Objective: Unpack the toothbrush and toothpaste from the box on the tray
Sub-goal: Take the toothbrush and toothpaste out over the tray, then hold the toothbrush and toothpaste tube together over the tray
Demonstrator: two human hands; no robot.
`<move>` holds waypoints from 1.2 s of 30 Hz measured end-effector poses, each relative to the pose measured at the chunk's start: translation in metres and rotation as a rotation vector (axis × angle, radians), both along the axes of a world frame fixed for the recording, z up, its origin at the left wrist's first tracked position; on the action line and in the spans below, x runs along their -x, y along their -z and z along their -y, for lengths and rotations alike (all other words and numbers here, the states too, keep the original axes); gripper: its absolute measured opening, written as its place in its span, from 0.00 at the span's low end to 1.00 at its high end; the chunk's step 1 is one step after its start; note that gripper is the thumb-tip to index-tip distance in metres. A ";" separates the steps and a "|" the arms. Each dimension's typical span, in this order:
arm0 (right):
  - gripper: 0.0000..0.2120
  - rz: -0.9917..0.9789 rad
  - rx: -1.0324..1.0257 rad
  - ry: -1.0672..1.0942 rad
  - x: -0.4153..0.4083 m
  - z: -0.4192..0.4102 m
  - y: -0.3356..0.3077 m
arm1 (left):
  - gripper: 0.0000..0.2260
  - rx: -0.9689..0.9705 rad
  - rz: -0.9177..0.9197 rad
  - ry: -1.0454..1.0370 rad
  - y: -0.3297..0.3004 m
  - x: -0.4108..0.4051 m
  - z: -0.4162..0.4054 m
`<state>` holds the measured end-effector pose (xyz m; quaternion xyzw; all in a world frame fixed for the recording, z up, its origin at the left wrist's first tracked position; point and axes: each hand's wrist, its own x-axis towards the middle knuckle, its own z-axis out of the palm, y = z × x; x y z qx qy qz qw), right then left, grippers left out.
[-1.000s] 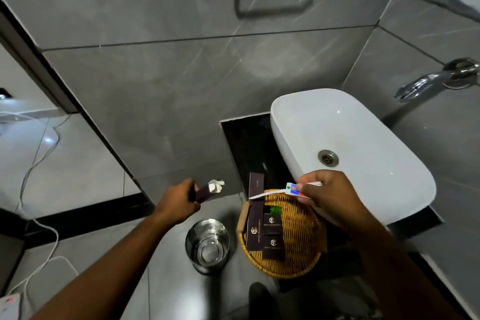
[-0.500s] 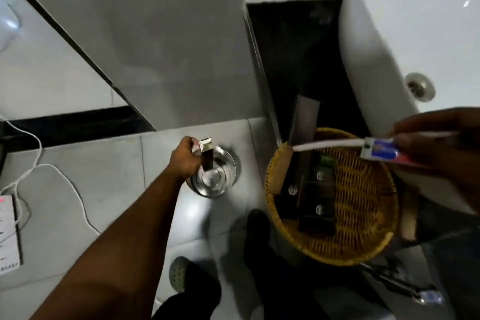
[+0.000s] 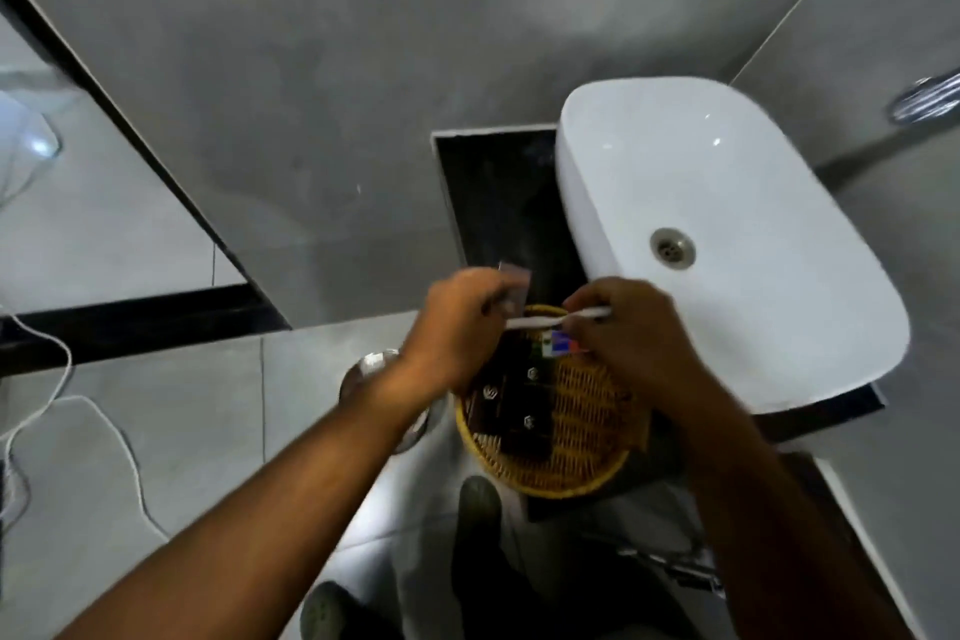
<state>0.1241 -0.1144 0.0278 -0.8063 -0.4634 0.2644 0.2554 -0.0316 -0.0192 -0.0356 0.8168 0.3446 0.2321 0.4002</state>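
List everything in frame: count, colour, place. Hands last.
wicker tray: 1, yellow-brown, on the dark counter left of the basin
small boxes: several, dark with pale logos, lying in the tray's left half; exact count unclear
toothbrush: 1, white, held level above the tray
toothpaste tube: 1, small, blue, red and green, under the toothbrush
wash basin: 1, white, right, metal drain
tap: 1, chrome, far right edge, blurred
metal bin: 1, shiny, on the floor, partly behind the left forearm
cable: 1, white, floor at left
shoes: 2, dark, bottom centre
left hand: at the toothbrush's left end
right hand: fingers on toothbrush and tube
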 end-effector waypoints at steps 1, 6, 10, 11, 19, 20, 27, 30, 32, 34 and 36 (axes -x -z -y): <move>0.04 0.013 -0.013 -0.025 0.001 0.002 -0.002 | 0.13 0.021 -0.046 0.101 -0.012 -0.008 0.009; 0.06 -0.053 -0.076 -0.012 -0.005 0.014 -0.028 | 0.10 0.128 -0.075 0.203 -0.041 -0.025 0.024; 0.15 -0.164 -0.153 0.012 -0.017 0.024 -0.043 | 0.05 0.237 -0.001 0.188 -0.053 -0.035 0.028; 0.16 -0.170 -0.167 0.021 -0.019 0.027 -0.045 | 0.06 0.309 0.020 0.178 -0.054 -0.037 0.030; 0.09 -0.310 -0.249 0.281 -0.022 0.053 -0.020 | 0.11 0.720 0.043 0.066 -0.033 -0.041 0.050; 0.09 -0.267 -0.255 0.311 -0.022 0.057 -0.015 | 0.10 0.734 0.034 0.050 -0.029 -0.041 0.051; 0.16 -0.100 -0.269 0.309 -0.010 0.084 0.021 | 0.11 0.612 -0.085 -0.059 -0.008 -0.047 0.056; 0.16 -0.086 -0.233 0.305 -0.009 0.087 0.032 | 0.08 0.566 -0.121 -0.078 -0.004 -0.058 0.062; 0.16 -0.077 -0.218 0.288 -0.008 0.087 0.038 | 0.07 0.572 -0.132 -0.059 -0.002 -0.063 0.066; 0.16 -0.073 -0.219 0.292 -0.006 0.087 0.042 | 0.09 0.576 -0.131 -0.050 0.002 -0.066 0.066; 0.16 -0.054 -0.224 0.310 -0.004 0.086 0.047 | 0.09 0.567 -0.126 -0.051 0.005 -0.067 0.064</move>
